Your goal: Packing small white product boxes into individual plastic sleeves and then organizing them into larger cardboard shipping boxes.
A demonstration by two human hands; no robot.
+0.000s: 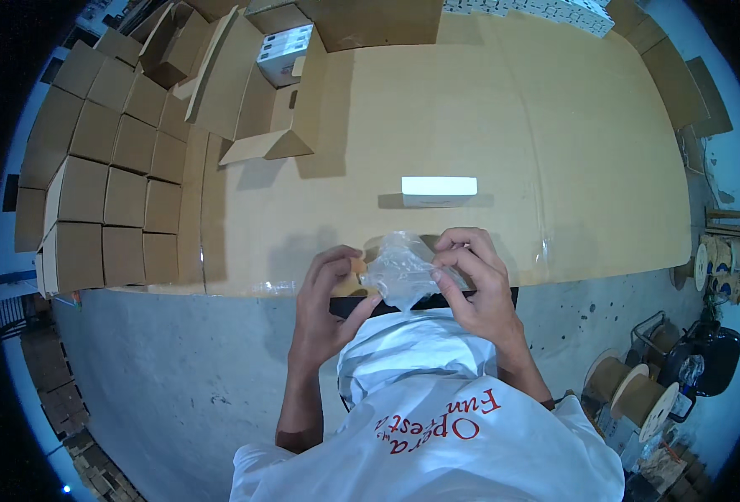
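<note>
A cardboard-covered bench (504, 109) carried an open carton (261, 92) and a small white box (438, 189); at its near edge, left hand (326, 311) and right hand (480, 286) each pinched the clear plastic bag (402, 272)
</note>
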